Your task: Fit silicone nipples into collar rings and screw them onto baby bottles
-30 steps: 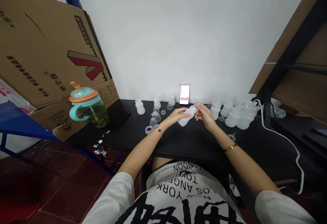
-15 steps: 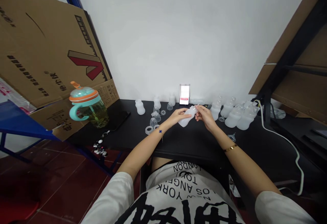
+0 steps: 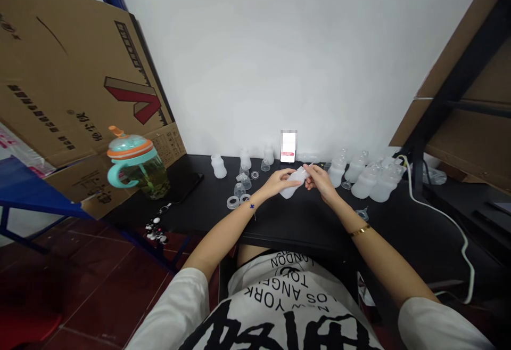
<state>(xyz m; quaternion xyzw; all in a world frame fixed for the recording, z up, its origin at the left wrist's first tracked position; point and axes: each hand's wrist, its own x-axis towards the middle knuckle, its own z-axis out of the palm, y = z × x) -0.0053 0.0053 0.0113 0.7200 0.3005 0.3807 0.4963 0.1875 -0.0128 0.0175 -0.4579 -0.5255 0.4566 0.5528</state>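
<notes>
My left hand (image 3: 276,180) is wrapped round the body of a translucent white bottle (image 3: 291,185), held tilted just above the black table (image 3: 303,222). My right hand (image 3: 320,181) pinches a small clear part at the bottle's neck; the part is too small to name. Both hands meet over the middle of the table, in front of a small phone (image 3: 288,146) that stands against the wall.
A group of finished bottles (image 3: 369,179) stands at the right; loose bottles, rings and caps (image 3: 239,179) lie at the left. A teal and orange sippy cup (image 3: 138,166) sits beside cardboard boxes (image 3: 80,89). A dark phone (image 3: 187,186) lies flat. A white cable (image 3: 443,217) runs along the right.
The hands and bottle stay in almost the same place; the bottle has sunk slightly and my right fingers have shifted a little at its neck.
</notes>
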